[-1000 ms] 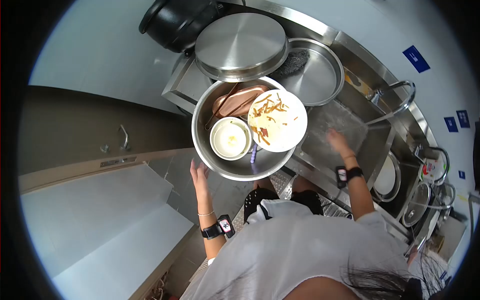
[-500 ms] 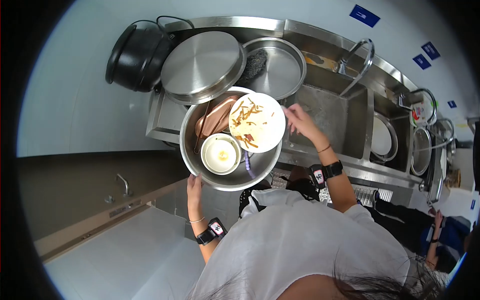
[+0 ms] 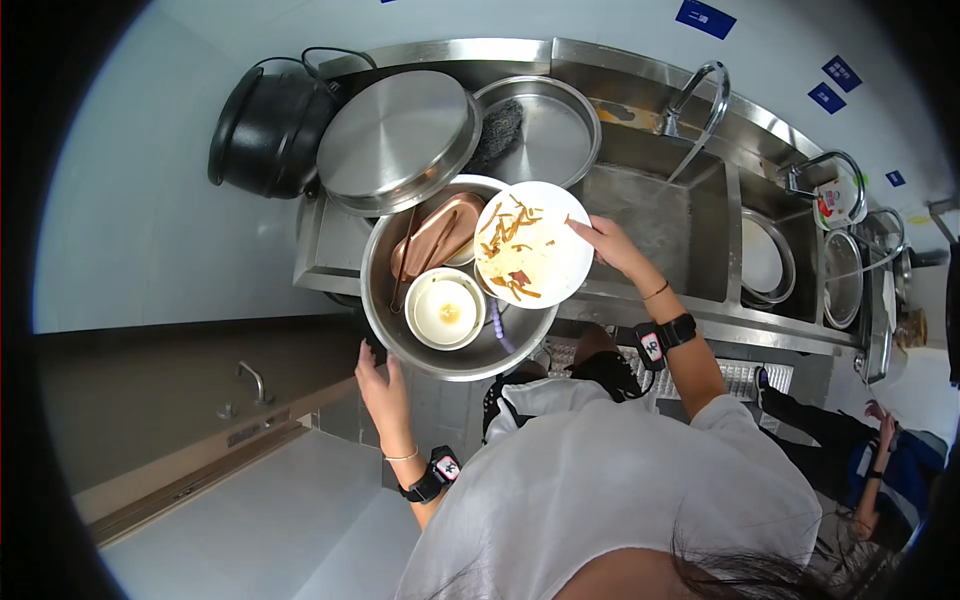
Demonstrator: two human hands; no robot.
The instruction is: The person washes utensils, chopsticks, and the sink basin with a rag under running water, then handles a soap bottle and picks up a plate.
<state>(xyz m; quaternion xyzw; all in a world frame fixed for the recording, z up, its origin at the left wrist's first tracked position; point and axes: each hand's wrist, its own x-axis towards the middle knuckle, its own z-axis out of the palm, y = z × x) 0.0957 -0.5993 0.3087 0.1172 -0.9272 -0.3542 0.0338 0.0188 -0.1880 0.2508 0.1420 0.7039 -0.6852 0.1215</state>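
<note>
A white plate [image 3: 548,262] with brown food scraps overlaps the right rim of a large steel basin [image 3: 520,335]. My right hand [image 3: 608,245] grips the plate's right edge, thumb on top. My left hand [image 3: 383,388] is just outside the basin's lower left rim, its fingers apart and nothing in them. Inside the basin are stacked white bowls [image 3: 446,310], a copper-coloured oval tray [image 3: 437,235], chopsticks and a purple-handled utensil [image 3: 499,325].
Behind the basin lie an upturned steel pan [image 3: 395,135] and a round pan [image 3: 560,130] with a dark scrubber. Water runs from a faucet [image 3: 720,100] into the sink [image 3: 640,220]. A black pot [image 3: 270,130] stands back left. Another person [image 3: 850,440] is at the right.
My right hand has come from over the sink to the plate and taken hold of it; the plate has shifted slightly right. My left hand touched the basin rim, then moved off it.
</note>
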